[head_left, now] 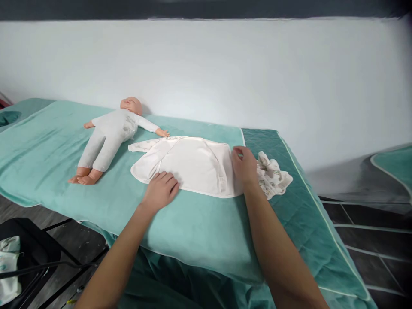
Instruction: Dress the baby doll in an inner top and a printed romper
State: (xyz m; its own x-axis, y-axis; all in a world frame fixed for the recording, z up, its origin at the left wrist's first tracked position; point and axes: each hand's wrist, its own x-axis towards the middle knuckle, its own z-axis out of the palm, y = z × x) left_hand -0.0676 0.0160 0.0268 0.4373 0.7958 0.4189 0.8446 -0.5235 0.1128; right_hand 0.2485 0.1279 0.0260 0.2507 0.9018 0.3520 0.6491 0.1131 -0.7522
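Observation:
A white baby garment (189, 165) lies spread flat on a teal towel (58, 146) covering a bed. My left hand (161, 189) rests on the garment's near edge, fingers curled and pressed on the cloth. My right hand (244, 165) lies on the garment's right end, fingers flat and slightly apart. A baby doll (109, 135) in a pale grey suit lies on its back to the left, one arm reaching toward the garment's sleeve. A small patterned cloth (273, 174) sits crumpled just right of my right hand.
A darker quilted teal bedspread (305, 206) shows at the bed's right end and below the towel. A white wall (225, 73) runs behind the bed. A black chair (28, 253) with a cloth on it stands at lower left. Dark tiled floor (370, 240) lies right.

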